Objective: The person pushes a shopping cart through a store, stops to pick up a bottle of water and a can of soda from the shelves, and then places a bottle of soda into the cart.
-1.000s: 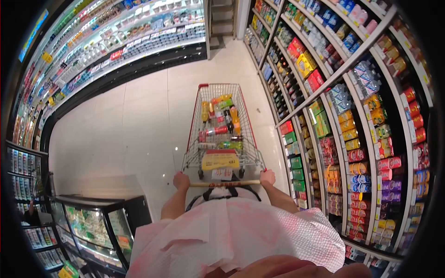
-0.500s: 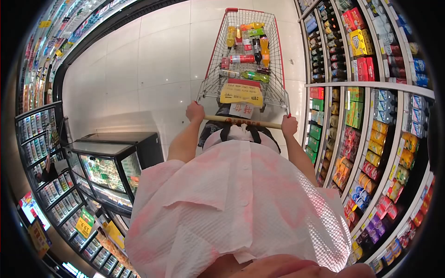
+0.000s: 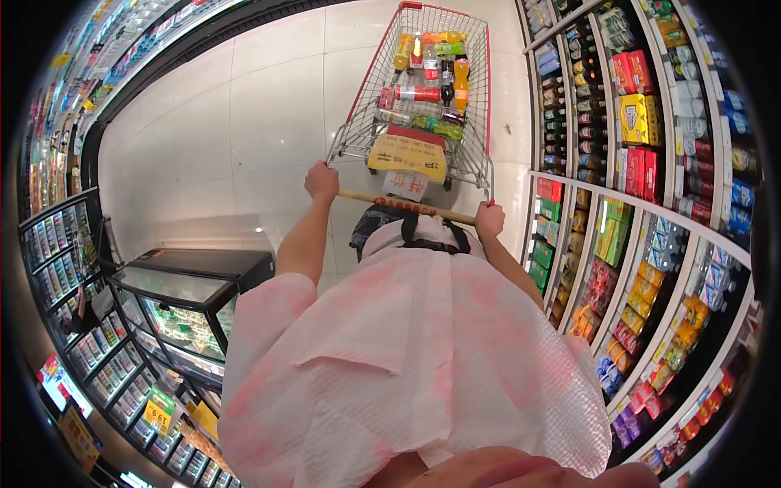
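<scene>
Both hands are on the handlebar (image 3: 407,206) of a wire shopping cart (image 3: 482,81) with red edging. My left hand (image 3: 322,182) is wrapped round the bar's left end, and my right hand (image 3: 489,219) grips its right end. Several drink bottles lie in the basket: an orange soda bottle (image 3: 461,84), a dark cola bottle (image 3: 447,81), a red-labelled bottle (image 3: 418,93) and a green bottle (image 3: 438,126) among them. Yellow-and-red printed sheet (image 3: 407,156) hangs at the near end of the cart, above a white paper sign (image 3: 406,185).
Shelves (image 3: 634,199) packed with bottles, boxes and cans run along the right. A glass-sided display cooler (image 3: 183,313) stands at the lower left. Refrigerated shelves (image 3: 61,244) curve along the left. Pale floor tiles (image 3: 277,98) lie between them.
The cart and both hands have shifted left in view, and the handlebar now slants down to the right. The right-hand shelves appear tilted. Both hands keep their grip.
</scene>
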Demonstrator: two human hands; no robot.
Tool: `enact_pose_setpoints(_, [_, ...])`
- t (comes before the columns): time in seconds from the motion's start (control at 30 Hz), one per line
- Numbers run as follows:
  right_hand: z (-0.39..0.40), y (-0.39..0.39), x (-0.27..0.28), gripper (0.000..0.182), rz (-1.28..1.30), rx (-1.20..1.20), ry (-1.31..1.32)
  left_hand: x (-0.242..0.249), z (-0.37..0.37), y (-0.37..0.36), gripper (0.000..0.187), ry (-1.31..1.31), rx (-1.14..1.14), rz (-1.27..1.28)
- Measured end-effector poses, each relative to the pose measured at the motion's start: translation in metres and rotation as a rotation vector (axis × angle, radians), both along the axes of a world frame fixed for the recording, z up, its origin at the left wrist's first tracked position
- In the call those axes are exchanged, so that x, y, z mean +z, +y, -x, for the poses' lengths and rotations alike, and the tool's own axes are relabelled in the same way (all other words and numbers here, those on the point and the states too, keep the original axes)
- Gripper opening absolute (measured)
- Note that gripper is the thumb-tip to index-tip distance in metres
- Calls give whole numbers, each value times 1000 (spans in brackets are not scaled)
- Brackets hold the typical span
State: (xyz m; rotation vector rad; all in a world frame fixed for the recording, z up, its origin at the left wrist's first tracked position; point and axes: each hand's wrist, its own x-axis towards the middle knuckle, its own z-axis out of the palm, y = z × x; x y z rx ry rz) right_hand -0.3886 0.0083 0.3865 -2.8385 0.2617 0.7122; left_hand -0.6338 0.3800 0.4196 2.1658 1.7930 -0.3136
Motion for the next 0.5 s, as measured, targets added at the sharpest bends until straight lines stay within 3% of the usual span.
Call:
enact_pose_setpoints(0.27, [-61,101,-2,39,-30,-23,-52,-8,-82,119,24,-8,-65,-17])
enact_pose_setpoints(0.5, [-121,152,1,38,-73,-56,-12,-13,-139,171,27,-35,-74,-19])
